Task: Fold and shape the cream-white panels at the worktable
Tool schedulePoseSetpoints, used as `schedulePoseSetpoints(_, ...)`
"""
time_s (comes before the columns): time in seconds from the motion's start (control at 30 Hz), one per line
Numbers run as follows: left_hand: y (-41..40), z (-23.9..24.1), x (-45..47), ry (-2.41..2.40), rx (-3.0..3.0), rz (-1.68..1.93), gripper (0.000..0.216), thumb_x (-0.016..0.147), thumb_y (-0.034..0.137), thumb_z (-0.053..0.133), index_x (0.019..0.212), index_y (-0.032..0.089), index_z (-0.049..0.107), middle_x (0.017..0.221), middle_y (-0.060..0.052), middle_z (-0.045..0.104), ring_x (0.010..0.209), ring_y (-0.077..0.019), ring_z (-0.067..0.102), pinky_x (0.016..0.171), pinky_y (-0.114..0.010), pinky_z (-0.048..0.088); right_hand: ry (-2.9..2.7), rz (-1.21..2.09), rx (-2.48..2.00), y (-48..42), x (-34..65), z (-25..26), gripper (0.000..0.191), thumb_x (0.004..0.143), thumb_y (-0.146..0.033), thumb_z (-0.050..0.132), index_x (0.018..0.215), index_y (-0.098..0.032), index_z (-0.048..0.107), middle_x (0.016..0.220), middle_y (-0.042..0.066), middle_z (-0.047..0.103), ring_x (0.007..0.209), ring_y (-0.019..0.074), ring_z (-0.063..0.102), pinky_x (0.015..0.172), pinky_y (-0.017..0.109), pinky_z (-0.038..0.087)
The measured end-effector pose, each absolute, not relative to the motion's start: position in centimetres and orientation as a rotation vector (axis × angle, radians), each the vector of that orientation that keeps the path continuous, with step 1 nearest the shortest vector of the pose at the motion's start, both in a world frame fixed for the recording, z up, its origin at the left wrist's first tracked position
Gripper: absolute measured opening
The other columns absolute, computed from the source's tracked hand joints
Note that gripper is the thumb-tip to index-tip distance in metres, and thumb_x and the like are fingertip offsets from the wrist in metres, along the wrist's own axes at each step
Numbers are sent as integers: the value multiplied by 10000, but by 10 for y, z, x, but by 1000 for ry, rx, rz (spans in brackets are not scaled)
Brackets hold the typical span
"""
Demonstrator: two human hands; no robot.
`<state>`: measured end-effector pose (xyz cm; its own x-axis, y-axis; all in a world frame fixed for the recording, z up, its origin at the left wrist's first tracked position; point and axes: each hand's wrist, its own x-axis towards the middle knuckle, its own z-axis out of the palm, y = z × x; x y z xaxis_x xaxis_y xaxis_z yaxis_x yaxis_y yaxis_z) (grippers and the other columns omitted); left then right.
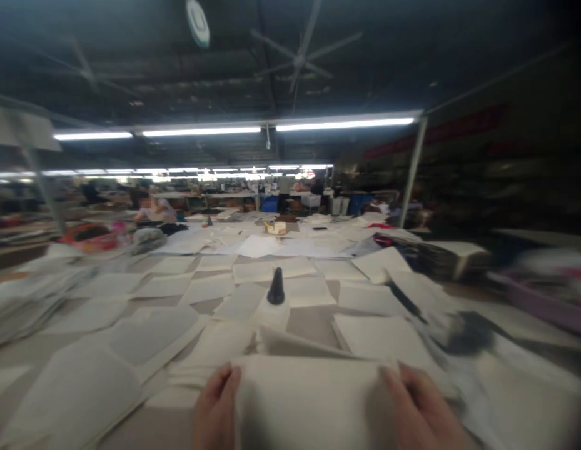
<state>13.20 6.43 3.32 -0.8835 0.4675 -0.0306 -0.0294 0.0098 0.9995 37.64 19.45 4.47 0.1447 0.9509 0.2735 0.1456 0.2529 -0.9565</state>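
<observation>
Both hands, left hand (217, 406) and right hand (419, 409), grip a light, floppy fabric piece (309, 400) by its side edges; it likely sags unless held there.

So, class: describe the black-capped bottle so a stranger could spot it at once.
Start at the long table covered in flat white fabric pieces. Just beyond the white piece held between the left hand and right hand stands a white bottle. Its pointed black nozzle makes it the only upright thing among flat sheets.
</observation>
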Motion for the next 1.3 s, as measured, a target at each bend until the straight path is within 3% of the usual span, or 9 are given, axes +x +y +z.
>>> schedulePoseSetpoints(0.1, 69, 41, 128, 1997, 482, 1832, 394, 514, 520, 711, 741, 200, 674, 788, -26, 695, 814, -236, 621, 723, -289, 499, -1301, 888, -1123, 194, 378, 50, 395, 671, -581, 631, 623, -204, 522, 613, 6, 528, 609, 169, 471, 587, 299, 398)
schedulePoseSetpoints(0.23, 79, 32, 129, 1918, 539, 1841, 427, 568, 521, 673, 855, 206, 676, 1005, -42, 688, 1000, -236, 601, 779, -258, 499, -1245, 925, -1060, 198, 381, 44, 370, 723, -529, 621, 629, -199, 484, 601, -24, 470, 584, 137, 426, 550, 258, 372)
schedulePoseSetpoints(0.4, 82, 40, 136, 2078, 565, 1751, 420, 518, 555, 661, 747, 204, 654, 700, -13, 675, 774, -219, 631, 704, -259, 511, -1254, 888, -1079, 204, 392, 36, 354, 753, -503, 614, 638, -196, 480, 624, -25, 472, 614, 137, 425, 566, 253, 366)
schedulePoseSetpoints(0.5, 83, 53, 143, 2090, 573, 1757, 417, 465, 566, 650, 676, 206, 653, 647, -19, 660, 738, -226, 628, 703, -276, 519, -1254, 868, -1102, 206, 395, 36, 356, 771, -500, 593, 634, -198, 466, 618, -26, 465, 611, 138, 420, 571, 257, 360)
schedulePoseSetpoints(0.7, 81, 43, 150, 2125, 786, 1873, 334, 584, 525, 634, 719, 223, 679, 1043, -50, 682, 971, -231, 622, 899, -292, 476, -1258, 799, -1173, 205, 396, 34, 356, 774, -496, 595, 630, -200, 458, 590, -38, 442, 600, 136, 411, 579, 261, 344)
schedulePoseSetpoints(0.83, 78, 34, 150, 2128, 990, 1808, 275, 663, 486, 627, 740, 228, 678, 1087, -57, 666, 1022, -234, 608, 937, -316, 460, -1268, 749, -1197, 205, 400, 26, 334, 794, -477, 579, 647, -200, 465, 597, -43, 440, 612, 139, 419, 598, 268, 340)
schedulePoseSetpoints(1.03, 72, 46, 159, 1926, 1097, 1762, 235, 638, 444, 654, 622, 210, 660, 1144, -69, 644, 1093, -272, 573, 1004, -366, 409, -1310, 643, -1262, 207, 409, 15, 305, 818, -454, 553, 673, -201, 460, 625, -43, 443, 634, 143, 432, 629, 275, 347)
schedulePoseSetpoints(1.17, 73, 46, 158, 1874, 937, 1725, 247, 593, 450, 685, 666, 215, 663, 1033, -56, 684, 1063, -285, 585, 1060, -421, 340, -1341, 627, -1256, 207, 411, 11, 301, 832, -454, 528, 685, -199, 469, 635, -38, 453, 641, 144, 437, 640, 278, 356)
schedulePoseSetpoints(1.3, 80, 45, 155, 1965, 626, 1717, 352, 434, 490, 735, 630, 208, 654, 901, -54, 709, 1007, -321, 600, 1007, -441, 398, -1299, 677, -1241, 207, 409, 12, 335, 816, -475, 537, 647, -202, 444, 606, -43, 432, 611, 139, 425, 604, 272, 350)
